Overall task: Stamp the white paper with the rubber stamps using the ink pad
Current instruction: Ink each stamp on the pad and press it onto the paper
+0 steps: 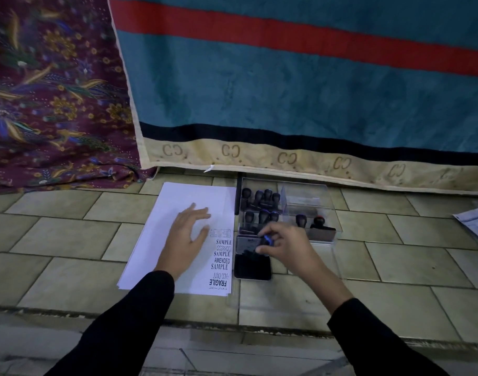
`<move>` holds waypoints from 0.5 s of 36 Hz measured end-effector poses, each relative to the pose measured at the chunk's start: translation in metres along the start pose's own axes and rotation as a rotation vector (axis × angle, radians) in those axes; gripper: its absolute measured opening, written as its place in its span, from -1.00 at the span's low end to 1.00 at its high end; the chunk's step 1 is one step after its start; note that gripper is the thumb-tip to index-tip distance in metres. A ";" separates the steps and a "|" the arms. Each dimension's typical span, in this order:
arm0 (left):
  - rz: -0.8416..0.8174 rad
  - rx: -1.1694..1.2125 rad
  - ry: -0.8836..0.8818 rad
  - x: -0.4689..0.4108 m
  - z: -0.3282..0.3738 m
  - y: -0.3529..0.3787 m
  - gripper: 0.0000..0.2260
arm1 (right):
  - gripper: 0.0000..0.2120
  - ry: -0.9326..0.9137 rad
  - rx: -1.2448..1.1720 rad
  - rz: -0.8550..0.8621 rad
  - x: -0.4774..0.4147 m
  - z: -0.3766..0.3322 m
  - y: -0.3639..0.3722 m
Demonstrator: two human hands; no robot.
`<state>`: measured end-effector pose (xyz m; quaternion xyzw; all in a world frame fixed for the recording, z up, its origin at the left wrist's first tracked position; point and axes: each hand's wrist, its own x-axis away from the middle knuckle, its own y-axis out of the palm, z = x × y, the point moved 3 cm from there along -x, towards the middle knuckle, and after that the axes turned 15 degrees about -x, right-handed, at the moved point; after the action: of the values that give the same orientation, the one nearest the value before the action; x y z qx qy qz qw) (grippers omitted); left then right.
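on my feed the right hand has its fingertips curled and pinched round a small dark rubber stamp with a blue-tinted knob, held over the far end of the black ink pad in its open tin. whether the stamp face touches the ink i cannot tell, since the fingers hide it. the left hand lies flat, fingers straight and spread, pressing down the stack of white paper just left of the ink pad.

the relation i care about: the paper sits directly left of the ink pad, edge beside edge, so the stamp needs only a short carry to the left. the right hand is the nearer one and holds the stamp.

a column of black stamped words runs along the paper's edge nearest the ink pad, its long axis going near to far. bare sheet lies left of that column and at its far end, though the left hand covers part of it. just beyond the ink pad stands a clear plastic box of black-handled stamps, so i'd lift first, then swing left, landing clear of the thumb.
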<state>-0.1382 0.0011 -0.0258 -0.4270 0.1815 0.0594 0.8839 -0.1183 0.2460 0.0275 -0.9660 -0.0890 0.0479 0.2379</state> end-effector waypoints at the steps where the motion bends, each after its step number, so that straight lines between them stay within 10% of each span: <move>1: -0.047 -0.053 0.068 0.003 0.007 0.003 -0.78 | -0.75 -0.021 0.027 -0.015 0.002 -0.001 0.003; 9: -0.317 -0.264 0.249 0.025 0.033 0.025 -0.18 | -0.69 -0.175 0.212 -0.071 0.010 -0.015 0.010; 18: -0.279 -0.298 0.261 0.028 0.030 0.037 -0.14 | -0.76 -0.196 0.264 -0.092 0.016 -0.020 0.019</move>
<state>-0.1142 0.0465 -0.0463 -0.5776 0.2225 -0.0929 0.7799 -0.0974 0.2237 0.0354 -0.9120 -0.1489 0.1421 0.3549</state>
